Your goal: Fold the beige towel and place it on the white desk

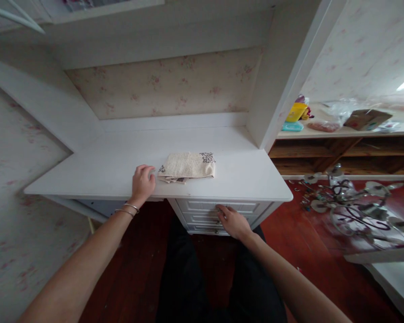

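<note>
A folded beige cloth [188,166] with dark patterned corners lies on the white desk [121,148]. Just left of it, my left hand [143,181] is above the desktop near its front edge, fingers loosely curved with nothing in them. Below the desktop, my right hand [234,223] is at the front of the top drawer [198,206], fingers closed around its knob, which they mostly hide. The drawer looks closed. More drawers with small knobs sit beneath it.
White shelving rises behind and beside the desk. On the right, a low wooden shelf [303,148] carries a yellow container [296,112], plastic bags and a cardboard box [366,120]. A chandelier [353,206] lies on the red wood floor [279,242].
</note>
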The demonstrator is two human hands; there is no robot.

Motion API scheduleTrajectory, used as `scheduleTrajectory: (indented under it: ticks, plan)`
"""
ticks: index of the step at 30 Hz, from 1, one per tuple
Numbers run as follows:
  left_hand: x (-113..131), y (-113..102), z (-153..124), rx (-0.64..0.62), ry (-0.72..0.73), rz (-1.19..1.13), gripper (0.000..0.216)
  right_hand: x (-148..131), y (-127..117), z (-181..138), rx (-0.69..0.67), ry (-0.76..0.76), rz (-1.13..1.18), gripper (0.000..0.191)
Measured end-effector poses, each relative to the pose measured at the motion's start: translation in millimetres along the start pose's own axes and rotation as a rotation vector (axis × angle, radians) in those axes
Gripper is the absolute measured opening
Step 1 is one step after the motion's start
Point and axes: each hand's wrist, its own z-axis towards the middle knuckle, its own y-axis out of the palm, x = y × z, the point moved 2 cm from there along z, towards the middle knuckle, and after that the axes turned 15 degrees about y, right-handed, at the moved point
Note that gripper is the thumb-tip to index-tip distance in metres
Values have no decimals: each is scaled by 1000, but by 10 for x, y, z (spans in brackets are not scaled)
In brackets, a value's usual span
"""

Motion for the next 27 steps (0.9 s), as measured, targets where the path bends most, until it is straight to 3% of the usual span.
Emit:
scheduleTrajectory:
  ticks: [2, 5, 8, 11, 17, 21, 27]
  plan:
    - [264, -28, 131, -76, 230, -92, 30, -12, 25, 67, -22, 7, -40, 39]
    - [664, 30, 360, -365, 545, -124, 37, -22, 73, 113, -25, -38, -5, 35]
    - [835, 181, 545, -609, 555, -48, 65, -32, 100, 119, -2, -34, 70, 33]
    - [801, 329, 611, -734, 475, -18, 78, -47, 100, 114, -8, -9, 90, 31]
    - [714, 371, 547, -598, 554, 45, 55, -51, 95, 105, -7, -21, 91, 31]
    - [758, 365, 560, -576, 622, 107, 47, -38, 109, 83, 20, -31, 75, 32]
    - [885, 357, 661, -555, 559, 160, 60, -66, 70, 44, 27, -31, 73, 33]
